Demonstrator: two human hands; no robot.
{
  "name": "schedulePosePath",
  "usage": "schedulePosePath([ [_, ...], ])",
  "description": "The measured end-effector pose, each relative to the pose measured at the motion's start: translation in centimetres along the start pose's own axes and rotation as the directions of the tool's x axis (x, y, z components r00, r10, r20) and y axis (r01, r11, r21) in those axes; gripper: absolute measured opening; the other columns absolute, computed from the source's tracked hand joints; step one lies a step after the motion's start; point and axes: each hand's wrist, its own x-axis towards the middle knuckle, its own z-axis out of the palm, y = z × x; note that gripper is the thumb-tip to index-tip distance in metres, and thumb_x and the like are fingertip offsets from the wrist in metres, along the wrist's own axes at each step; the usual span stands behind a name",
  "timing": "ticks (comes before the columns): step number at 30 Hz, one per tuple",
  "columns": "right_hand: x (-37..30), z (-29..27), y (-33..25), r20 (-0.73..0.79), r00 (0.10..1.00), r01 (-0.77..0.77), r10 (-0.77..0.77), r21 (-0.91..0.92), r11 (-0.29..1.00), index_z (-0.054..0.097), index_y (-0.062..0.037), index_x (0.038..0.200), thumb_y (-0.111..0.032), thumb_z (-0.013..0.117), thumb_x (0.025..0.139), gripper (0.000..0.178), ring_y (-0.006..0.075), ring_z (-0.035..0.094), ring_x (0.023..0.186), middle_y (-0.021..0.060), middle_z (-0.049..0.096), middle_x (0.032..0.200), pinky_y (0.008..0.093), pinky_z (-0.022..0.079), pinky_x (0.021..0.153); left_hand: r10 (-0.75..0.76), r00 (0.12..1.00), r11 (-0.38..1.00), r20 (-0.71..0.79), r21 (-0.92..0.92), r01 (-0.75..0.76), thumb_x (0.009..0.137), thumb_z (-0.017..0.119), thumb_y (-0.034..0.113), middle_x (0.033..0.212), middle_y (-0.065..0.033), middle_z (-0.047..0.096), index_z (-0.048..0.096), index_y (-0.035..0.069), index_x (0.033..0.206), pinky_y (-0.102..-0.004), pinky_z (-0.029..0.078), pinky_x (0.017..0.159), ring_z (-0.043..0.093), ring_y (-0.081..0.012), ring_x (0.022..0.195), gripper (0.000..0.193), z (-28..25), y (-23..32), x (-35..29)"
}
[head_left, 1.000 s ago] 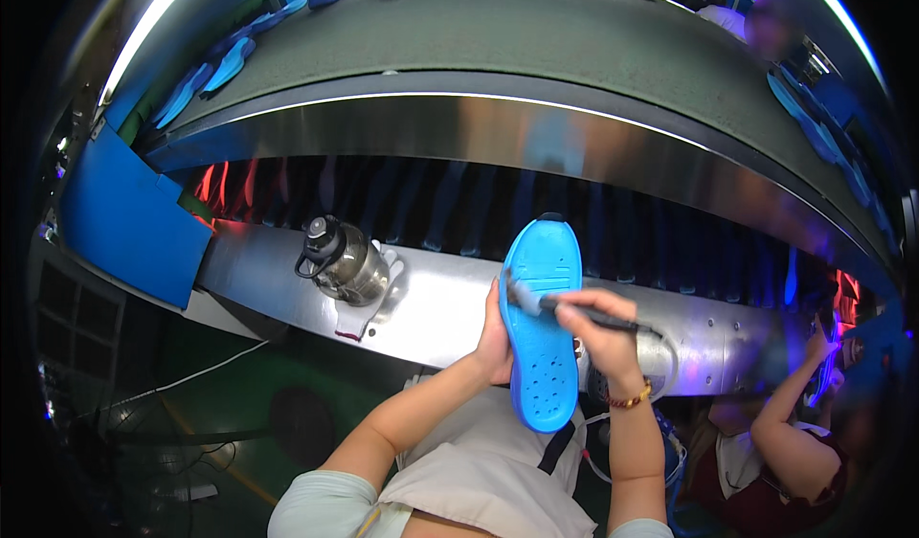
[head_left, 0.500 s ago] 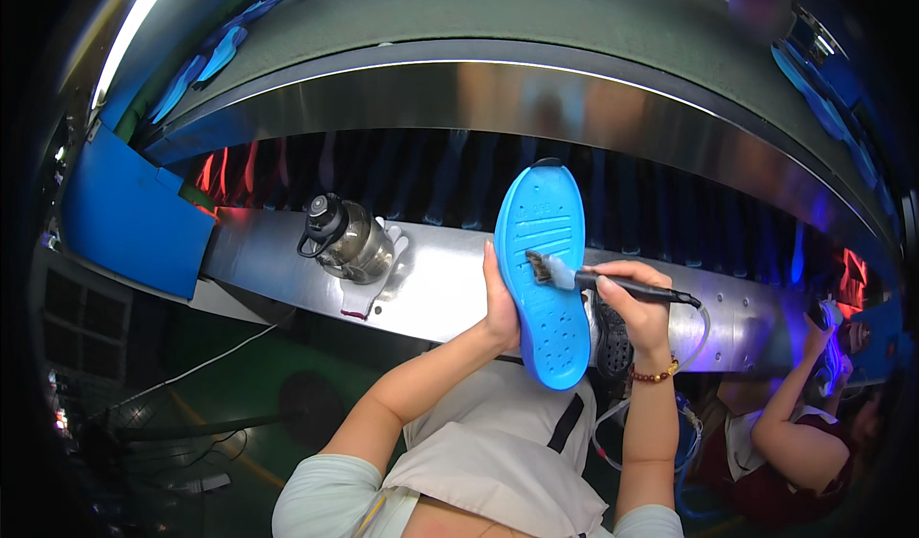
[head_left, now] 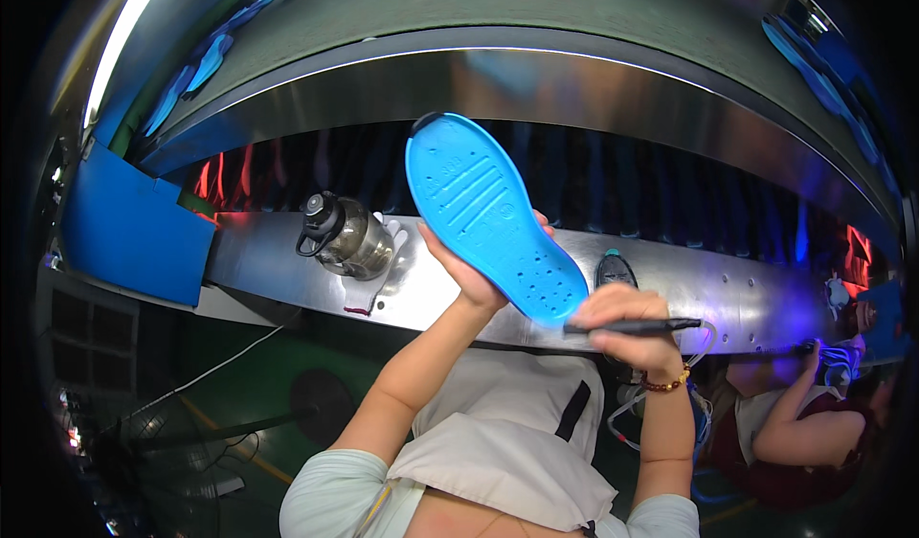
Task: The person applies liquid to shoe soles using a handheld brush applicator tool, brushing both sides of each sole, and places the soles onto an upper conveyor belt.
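Observation:
My left hand (head_left: 467, 272) is closed around a bright blue shoe sole (head_left: 493, 217), gripping it from beneath and along its edges. The sole is tilted, its far end leaning left; grooves and small holes show on its face, and a dark patch sits at the far tip. In my right hand (head_left: 634, 316) is a brush with a slim black handle (head_left: 656, 326) and a pale hose at its back end. Its bristles are at the sole's near end, mostly hidden by my fingers and blur. Just beyond my right hand a dark shoe (head_left: 615, 268) stands on the metal ledge.
A clear bottle with a black lid (head_left: 349, 236) stands on the metal ledge (head_left: 258, 251), beside a pale glove (head_left: 369, 294). Behind the ledge rises a conveyor (head_left: 459, 7) carrying blue pieces along its sides. A co-worker's arm (head_left: 804, 423) shows at the right.
The sole has swung, its far end going left and its near end staying low. My right hand has moved the brush from the sole's middle down to its near end.

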Motion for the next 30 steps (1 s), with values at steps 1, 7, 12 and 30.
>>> schedulePosePath([
  [1, -0.4, 0.0, 0.8, -0.147, 0.988, -0.037, 0.04, 0.023, 0.999, 0.067, -0.0024, 0.083, 0.001, 0.07, 0.064, 0.02, 0.02, 0.061, 0.085, 0.0095, 0.066, 0.088, 0.0311, 0.047, 0.078, 0.017, 0.999, 1.0, -0.041, -0.007, -0.017, 0.064, 0.007, 0.086, 0.087, -0.0207, 0.059, 0.047, 0.0, 0.111, -0.0425, 0.05, 0.069, 0.059, -0.0304, 0.077, 0.106, 0.2, -0.1, 0.2],
  [7, -1.1, -0.2, -0.7, 0.085, 0.996, -0.028, 0.022, 0.075, 0.997, 0.067, -0.0019, 0.084, 0.005, 0.07, 0.062, 0.023, 0.0202, 0.06, 0.086, 0.0102, 0.066, 0.087, 0.0301, 0.048, 0.078, 0.038, 0.998, 0.998, 0.045, -0.045, -0.036, 0.063, 0.007, 0.087, 0.089, -0.0215, 0.059, 0.045, -0.001, 0.113, -0.0442, 0.05, 0.07, 0.06, -0.0314, 0.078, 0.108, 0.8, 1.0, 0.4],
  [12, -0.8, 0.5, 0.6, -0.166, 0.984, -0.068, 0.064, -0.018, 0.998, 0.066, -0.0017, 0.086, 0.004, 0.068, 0.066, 0.021, 0.0208, 0.061, 0.085, 0.0106, 0.066, 0.088, 0.0289, 0.048, 0.077, 0.053, 0.998, 0.994, -0.013, 0.092, -0.052, 0.064, 0.014, 0.086, 0.092, -0.0206, 0.056, 0.045, 0.002, 0.113, -0.0437, 0.047, 0.071, 0.057, -0.0314, 0.078, 0.102, 0.8, 1.2, 0.9],
  [30, -1.1, 1.6, 2.1, -0.242, 0.93, -0.038, 0.276, 0.685, 0.727, 0.058, 0.0046, 0.096, 0.003, 0.058, 0.077, 0.019, 0.0267, 0.059, 0.092, 0.0199, 0.061, 0.097, 0.0381, 0.046, 0.086, -0.077, 0.997, 0.989, 0.012, 0.129, 0.075, 0.069, 0.019, 0.083, 0.115, -0.0237, 0.048, 0.03, 0.002, 0.13, -0.0482, 0.045, 0.083, 0.053, -0.035, 0.097, 0.102, 2.9, 1.6, 0.3],
])
